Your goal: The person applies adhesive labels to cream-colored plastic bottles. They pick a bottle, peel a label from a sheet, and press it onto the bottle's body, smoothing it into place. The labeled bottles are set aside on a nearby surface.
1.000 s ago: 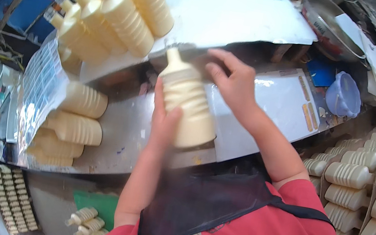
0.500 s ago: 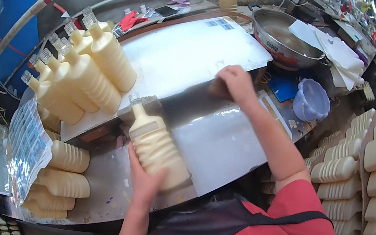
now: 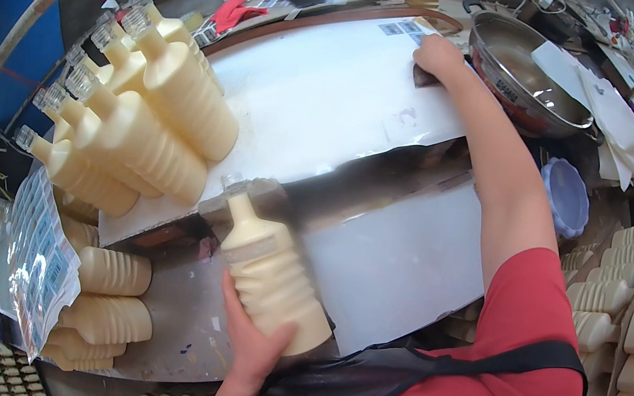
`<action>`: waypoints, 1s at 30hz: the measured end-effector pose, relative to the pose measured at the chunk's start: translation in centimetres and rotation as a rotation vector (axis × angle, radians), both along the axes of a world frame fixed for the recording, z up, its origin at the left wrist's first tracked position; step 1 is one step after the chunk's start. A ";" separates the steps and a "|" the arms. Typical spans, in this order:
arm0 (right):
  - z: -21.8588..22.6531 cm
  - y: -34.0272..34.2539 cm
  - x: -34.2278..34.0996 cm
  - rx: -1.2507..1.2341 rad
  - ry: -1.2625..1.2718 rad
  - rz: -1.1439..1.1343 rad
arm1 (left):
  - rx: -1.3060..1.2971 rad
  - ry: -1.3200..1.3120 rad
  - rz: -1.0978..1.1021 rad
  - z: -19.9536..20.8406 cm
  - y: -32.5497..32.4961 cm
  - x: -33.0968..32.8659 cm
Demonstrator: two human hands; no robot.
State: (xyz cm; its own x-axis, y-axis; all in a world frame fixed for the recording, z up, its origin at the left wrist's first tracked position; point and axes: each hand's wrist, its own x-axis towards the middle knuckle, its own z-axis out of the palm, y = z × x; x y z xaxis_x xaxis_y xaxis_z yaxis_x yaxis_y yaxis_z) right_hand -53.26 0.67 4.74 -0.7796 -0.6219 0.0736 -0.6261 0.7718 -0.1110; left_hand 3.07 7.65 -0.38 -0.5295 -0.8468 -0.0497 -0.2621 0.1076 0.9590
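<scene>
My left hand (image 3: 253, 347) is wrapped round the lower part of a cream-coloured ribbed plastic bottle (image 3: 271, 270), which has a clear threaded neck and a pale rectangular patch on its shoulder. The bottle leans back on the work table, its neck by the edge of a raised white board (image 3: 310, 88). Across that board my right hand (image 3: 441, 58) is closed over a small dark flat piece (image 3: 424, 78), whose kind I cannot make out. Close to its fingers, small printed labels (image 3: 404, 28) lie on the board's far edge.
Several cream bottles (image 3: 184, 92) stand at the board's left end, above more lying bottles (image 3: 116, 273). A printed sheet (image 3: 42, 261) hangs at the left. Behind my right hand is a metal pan (image 3: 522, 73); a lilac bucket (image 3: 564, 197) and stacked bottles (image 3: 616, 265) are on the right.
My right hand has moved away from me, from the board's near edge to the labels at the far edge. My left hand still holds the bottle. The whole view has shifted slightly.
</scene>
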 end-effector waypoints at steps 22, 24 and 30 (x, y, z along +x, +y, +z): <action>-0.4 -1.7 -1.0 0.161 -0.053 0.080 | 0.059 0.061 0.016 0.5 0.3 -0.3; 0.2 -1.6 0.2 0.181 -0.019 0.104 | 0.053 0.064 0.014 0.5 0.4 -0.3; -0.6 2.1 3.6 0.021 0.128 0.368 | 0.056 0.102 0.023 0.3 0.7 -0.2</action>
